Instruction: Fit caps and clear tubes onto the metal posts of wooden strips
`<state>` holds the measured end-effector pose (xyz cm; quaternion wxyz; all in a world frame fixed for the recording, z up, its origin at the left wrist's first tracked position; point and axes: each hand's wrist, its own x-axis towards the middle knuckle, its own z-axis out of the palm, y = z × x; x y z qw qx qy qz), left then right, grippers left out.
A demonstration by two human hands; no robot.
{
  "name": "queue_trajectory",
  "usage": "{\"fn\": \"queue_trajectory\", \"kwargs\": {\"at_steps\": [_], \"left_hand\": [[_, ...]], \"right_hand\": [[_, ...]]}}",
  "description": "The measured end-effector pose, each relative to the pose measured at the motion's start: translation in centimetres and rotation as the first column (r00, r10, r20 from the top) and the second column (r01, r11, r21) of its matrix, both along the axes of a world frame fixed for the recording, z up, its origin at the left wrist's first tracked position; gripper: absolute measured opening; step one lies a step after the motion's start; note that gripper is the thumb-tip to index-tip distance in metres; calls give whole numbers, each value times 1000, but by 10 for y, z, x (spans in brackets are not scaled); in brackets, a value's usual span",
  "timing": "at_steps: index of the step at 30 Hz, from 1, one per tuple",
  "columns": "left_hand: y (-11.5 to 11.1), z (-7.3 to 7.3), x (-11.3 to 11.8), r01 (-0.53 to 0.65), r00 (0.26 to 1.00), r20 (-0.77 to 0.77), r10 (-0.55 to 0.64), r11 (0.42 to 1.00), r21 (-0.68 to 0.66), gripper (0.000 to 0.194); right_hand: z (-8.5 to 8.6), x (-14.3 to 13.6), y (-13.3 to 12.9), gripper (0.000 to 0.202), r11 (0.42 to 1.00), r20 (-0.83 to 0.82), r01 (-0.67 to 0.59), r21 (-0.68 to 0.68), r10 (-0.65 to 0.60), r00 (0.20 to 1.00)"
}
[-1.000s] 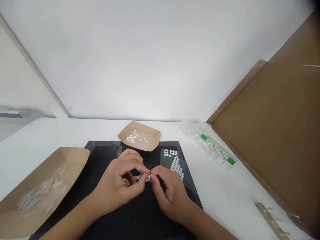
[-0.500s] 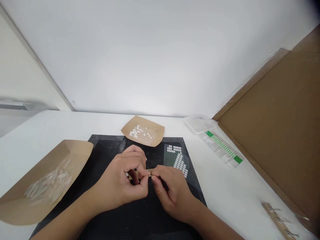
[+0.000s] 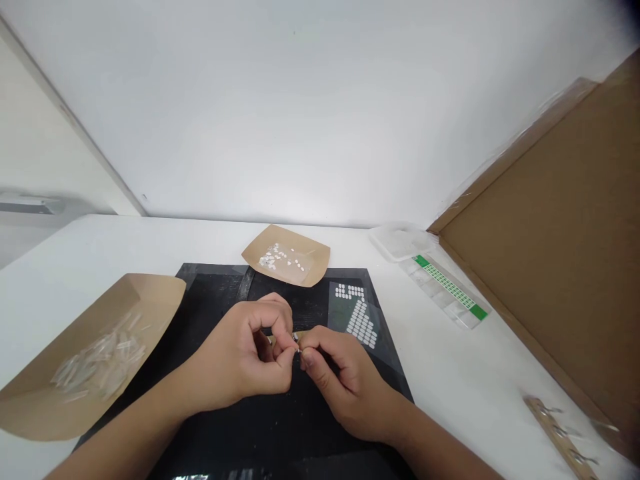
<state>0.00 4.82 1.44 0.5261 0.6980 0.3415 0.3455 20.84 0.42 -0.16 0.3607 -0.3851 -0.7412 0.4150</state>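
Note:
Over the black mat (image 3: 225, 433), my left hand (image 3: 250, 350) and my right hand (image 3: 345, 380) meet with thumb and index fingertips pinched together. Between them shows a tiny shiny metal piece (image 3: 299, 351), too small and too covered to name. Both hands are closed on it, the fingertips nearly touching. Just behind the fingers, part of a tan wooden strip (image 3: 301, 333) peeks out, mostly hidden by my hands. A sheet of white oval stickers (image 3: 361, 325) on a dark green backing lies on the mat beyond my right hand.
At the left, a brown paper tray (image 3: 145, 293) holds clear plastic slivers; a smaller tray (image 3: 315, 273) holds white ovals. To the right are a clear plastic container (image 3: 395, 243), a green-edged packet (image 3: 450, 287), a wooden strip with metal hooks (image 3: 555, 430) and a large cardboard box (image 3: 550, 267).
The fingertips have shifted slightly around the metal piece, and more of the wooden strip shows behind them. The whole view has tilted a little, moving the table slightly upward.

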Motion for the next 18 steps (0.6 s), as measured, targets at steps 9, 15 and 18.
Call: {"fn": "queue_trajectory", "kwargs": {"at_steps": [9,15,18], "left_hand": [[6,-4,-3,220,964,225,-144,905,-364,13],[7,-1,-5,279,946,255,-198,899,-337,9],[7,3,-5,260,957,216,-195,907,-331,10]], "right_hand": [[-3,1,-3,31,964,-212,-92,-248,39,977],[-2,2,-1,31,971,-224,-74,-227,21,974],[-1,5,2,27,985,-168,-55,-166,27,985]]}}
